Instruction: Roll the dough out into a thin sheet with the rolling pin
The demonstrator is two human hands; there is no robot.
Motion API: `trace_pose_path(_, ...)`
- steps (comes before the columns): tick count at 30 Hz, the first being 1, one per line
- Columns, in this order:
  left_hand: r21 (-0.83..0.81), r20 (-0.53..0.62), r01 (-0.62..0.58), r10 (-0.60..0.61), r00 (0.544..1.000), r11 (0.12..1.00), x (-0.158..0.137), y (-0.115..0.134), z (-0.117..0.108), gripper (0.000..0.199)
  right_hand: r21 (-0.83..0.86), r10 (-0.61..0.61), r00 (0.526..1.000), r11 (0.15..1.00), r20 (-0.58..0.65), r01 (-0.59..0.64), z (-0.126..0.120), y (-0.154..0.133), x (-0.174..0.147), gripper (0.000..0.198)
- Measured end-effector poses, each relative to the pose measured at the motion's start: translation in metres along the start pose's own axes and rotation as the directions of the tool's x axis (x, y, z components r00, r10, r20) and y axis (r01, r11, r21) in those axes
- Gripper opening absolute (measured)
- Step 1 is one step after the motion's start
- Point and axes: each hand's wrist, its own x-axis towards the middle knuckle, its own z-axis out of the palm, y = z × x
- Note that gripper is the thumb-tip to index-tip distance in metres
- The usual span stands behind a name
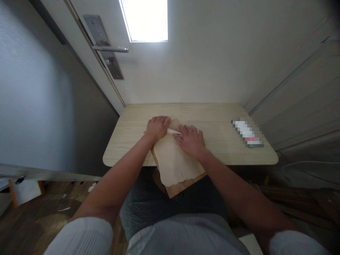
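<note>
A cream-coloured sheet with a wavy edge (177, 163) lies on a larger brown sheet (176, 188); both hang over the table's near edge towards my lap. I cannot tell what the cream sheet is made of. My left hand (158, 126) is closed over its far left part, fingers bent and pressing down. My right hand (191, 140) grips it a little to the right, thumb towards the left hand and fingers curved over the material. Between the hands shows a pale raised fold (174, 131). The undersides of both hands are hidden.
The light wooden table (217, 124) stands against a white door with a metal handle (111, 49) and a bright window (146, 19). A phone-like object (247, 132), pixelated, lies at the table's right. A cable (310, 163) runs along the right side.
</note>
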Motion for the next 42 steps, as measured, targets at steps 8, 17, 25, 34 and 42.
trace_pose_path(8, -0.020, -0.129, 0.026, -0.028, 0.991, 0.999, 0.007, -0.005, 0.007, 0.050, 0.085, 0.099, 0.994, 0.991, 0.041, -0.102, -0.012, 0.015, 0.046, 0.050)
trace_pose_path(17, -0.103, -0.125, 0.053, -0.066, 0.990, 0.993, -0.011, -0.002, -0.007, 0.046, 0.116, -0.122, 0.980, 0.988, 0.154, 0.105, -0.010, 0.023, 0.066, 0.035)
trace_pose_path(25, -0.125, -0.125, 0.060, -0.076, 0.989, 0.990, -0.025, 0.009, -0.015, 0.033, 0.101, -0.202, 0.962, 0.977, 0.186, 0.185, -0.011, 0.012, 0.077, 0.038)
trace_pose_path(34, -0.136, -0.117, 0.096, -0.112, 0.987, 0.986, -0.043, 0.013, -0.026, 0.031, 0.170, -0.286, 0.925, 0.954, 0.249, 0.249, -0.022, 0.007, 0.095, 0.026)
trace_pose_path(42, -0.130, -0.114, 0.022, -0.037, 0.993, 0.991, -0.064, 0.008, -0.029, 0.045, 0.176, -0.258, 0.919, 0.961, 0.299, 0.212, -0.018, 0.020, 0.101, 0.020)
